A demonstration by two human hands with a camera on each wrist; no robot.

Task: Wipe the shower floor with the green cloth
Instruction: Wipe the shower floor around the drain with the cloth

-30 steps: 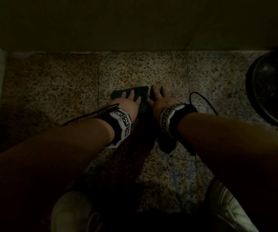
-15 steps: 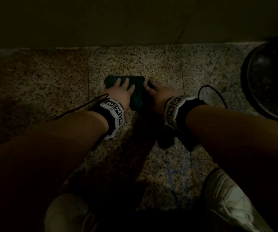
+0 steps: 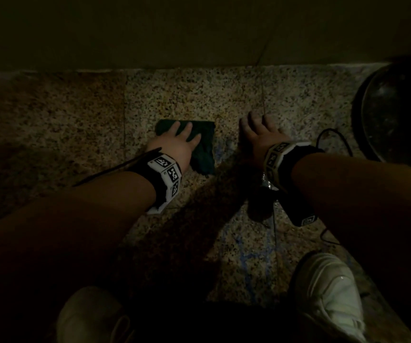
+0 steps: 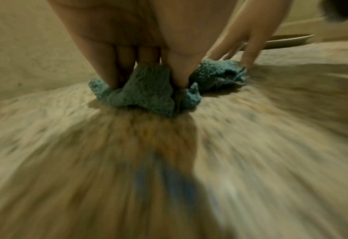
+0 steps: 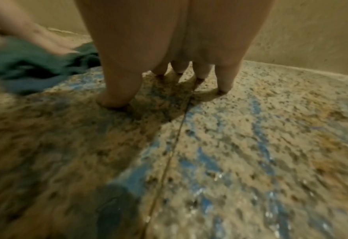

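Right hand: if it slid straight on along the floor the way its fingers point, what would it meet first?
Probably the wall. The right hand lies flat on the shower floor, fingers pointing away from the person, and only bare floor shows ahead. The green cloth lies off to its left.

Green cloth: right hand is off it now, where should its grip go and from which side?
Judging by the pose, take the green cloth at its free right edge, coming in from the right. The left hand presses its left part flat, while the right hand rests on the bare shower floor just beside that edge, which is bunched up and looks easy to pinch from above.
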